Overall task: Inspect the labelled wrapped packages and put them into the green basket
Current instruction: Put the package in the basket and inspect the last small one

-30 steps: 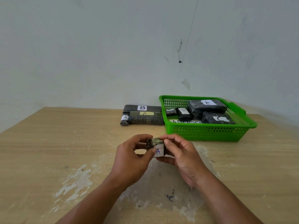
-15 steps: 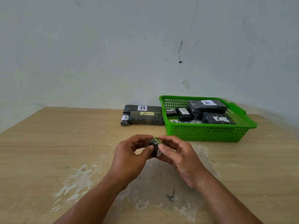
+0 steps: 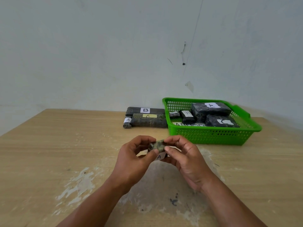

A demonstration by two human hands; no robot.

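Head view. Small package (image 3: 157,145) is held up off the bench (image 3: 49,153), in front of the green basket (image 3: 211,135) and well short of it. Left hand (image 3: 129,161) and right hand (image 3: 190,164) both pinch it, thumbs on the near face and fingertips curled over the top. A white label marked A (image 3: 159,156) shows low on the near side, partly covered by the thumbs.

Handling, as a judgement: looks light, going by the fingertip hold. The wrap looks like glossy film, so likely a bit slick, with some give. Best taken across the short sides, clear of the paper label, which could peel or smudge. One hand should be enough to carry it over the rim.

Count:
- In hand: one package.
- On the bench, just left of the basket: three. A long one marked B (image 3: 145,110) at the back, one with a yellow A label (image 3: 148,121) in front of it, and a small roll marked A (image 3: 127,122) at the left end.
- In the basket: five visible, though more may be hidden under them.
- Baskets: one.
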